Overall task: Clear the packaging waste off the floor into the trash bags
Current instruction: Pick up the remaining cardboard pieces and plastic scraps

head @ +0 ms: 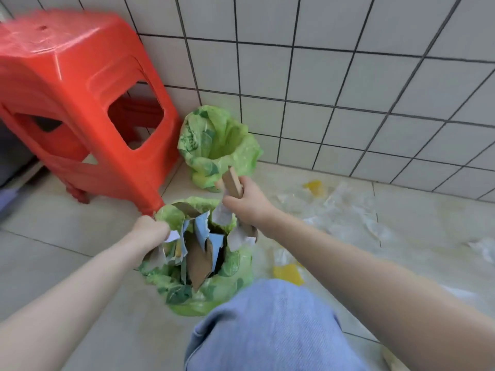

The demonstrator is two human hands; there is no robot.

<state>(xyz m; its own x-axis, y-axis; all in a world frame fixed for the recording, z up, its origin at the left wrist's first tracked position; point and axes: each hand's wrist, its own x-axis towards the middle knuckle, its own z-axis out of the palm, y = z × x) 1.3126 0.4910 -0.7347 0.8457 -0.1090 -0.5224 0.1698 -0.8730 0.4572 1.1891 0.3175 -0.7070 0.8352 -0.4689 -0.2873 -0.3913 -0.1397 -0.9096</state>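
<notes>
Both hands (199, 215) fisted on cardboard scraps (232, 180) over nr bag (230, 266).

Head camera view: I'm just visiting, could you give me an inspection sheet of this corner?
Surface: pale tiled floor.
Job's things: near green plastic trash bag stuffed with torn cardboard pieces; far green plastic trash bag open.
Clutter: clear plastic wrappers and yellow scraps on the floor.
Grippers: left hand grips the near bag's rim; right hand holds a brown cardboard strip.
Cables: nothing seen.
Surroundings: red plastic stool, white tiled wall.
</notes>
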